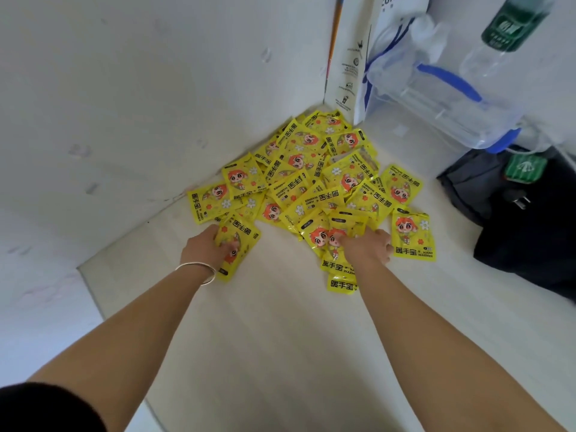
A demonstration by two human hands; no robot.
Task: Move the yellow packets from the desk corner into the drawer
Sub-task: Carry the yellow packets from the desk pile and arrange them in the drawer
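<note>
Yellow packets (311, 169) lie heaped in the desk's (265, 338) far corner. The left hand (204, 247) grips one packet (240, 241); the right hand (367, 247) curls its fingers round others. The clear tub's (442, 113) contents are unreadable.

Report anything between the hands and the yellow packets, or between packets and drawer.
Nothing: the left hand and right hand both grip yellow packets at the pile's near edge. The drawer is out of view, so that path is unknown.
</note>
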